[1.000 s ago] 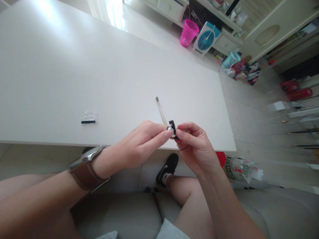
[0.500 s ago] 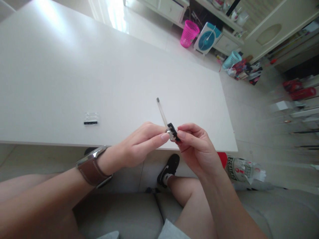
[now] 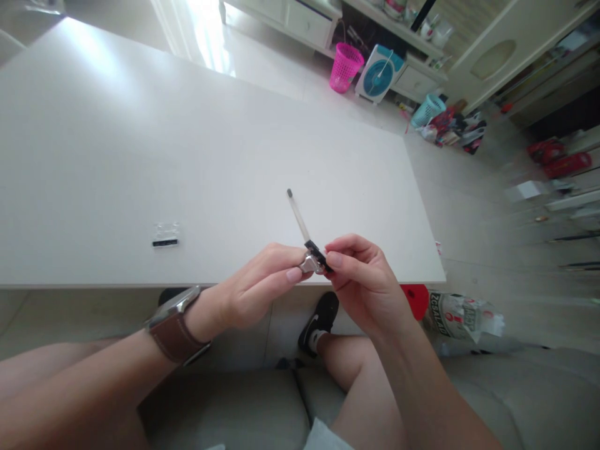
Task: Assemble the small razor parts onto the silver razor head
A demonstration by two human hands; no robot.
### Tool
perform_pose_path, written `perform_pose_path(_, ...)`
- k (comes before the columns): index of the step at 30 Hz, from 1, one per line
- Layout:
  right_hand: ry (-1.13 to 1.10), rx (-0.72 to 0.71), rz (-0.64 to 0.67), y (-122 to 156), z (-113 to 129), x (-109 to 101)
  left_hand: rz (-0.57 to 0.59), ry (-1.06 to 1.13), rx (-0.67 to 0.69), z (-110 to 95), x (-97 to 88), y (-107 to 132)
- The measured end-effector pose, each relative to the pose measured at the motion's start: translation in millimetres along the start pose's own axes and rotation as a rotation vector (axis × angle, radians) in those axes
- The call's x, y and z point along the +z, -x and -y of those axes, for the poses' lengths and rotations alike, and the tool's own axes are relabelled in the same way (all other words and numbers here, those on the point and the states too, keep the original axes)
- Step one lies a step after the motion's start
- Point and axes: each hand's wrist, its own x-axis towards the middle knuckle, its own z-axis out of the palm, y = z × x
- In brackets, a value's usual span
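Note:
Just above the table's near edge, my left hand (image 3: 260, 281) pinches a small shiny metal piece (image 3: 309, 264) between thumb and fingers. My right hand (image 3: 363, 275) is closed on a narrow black piece (image 3: 319, 255) that touches the metal one. Whether the two are joined I cannot tell. A thin, whitish, see-through stick with a dark grey tip (image 3: 298, 215) points away from the black piece; whether it is attached or lies on the table is unclear. To the left, a small clear packet with a black strip (image 3: 165, 235) rests on the white table (image 3: 187, 144).
Beyond the table stand a pink basket (image 3: 345, 67), a blue and white fan (image 3: 379, 74) and a light blue basket (image 3: 428, 110) beside a heap of bags. A plastic bag with lettering (image 3: 462, 314) and something red (image 3: 415, 301) are right of my right arm.
The view has shifted slightly. The metal piece has turned a little in my fingers, and the black piece now sits closer in line with the stick. Both hands keep their hold.

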Motion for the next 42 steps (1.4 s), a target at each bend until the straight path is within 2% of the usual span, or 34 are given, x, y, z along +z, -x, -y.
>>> perform_pose_path(5, -0.009, -0.003, 0.001, 1, 1, 1, 0.003, -0.015, -0.006, -8, 0.6, -1)
perform_pose_path(12, -0.059, -0.042, -0.068, -2, 2, 0, -0.021, -0.051, 0.02, -13, 0.8, 0)
perform_pose_path(26, -0.094, -0.036, -0.05, -1, 2, 0, -0.047, -0.069, 0.054, -6, 1.7, 1)
perform_pose_path(34, -0.091, -0.039, 0.005, 1, 1, 2, -0.012, -0.089, 0.011, -10, 1.3, 0)
perform_pose_path(42, -0.09, -0.035, -0.003, 1, 0, 2, -0.01, -0.053, 0.007, -11, 1.1, -1)
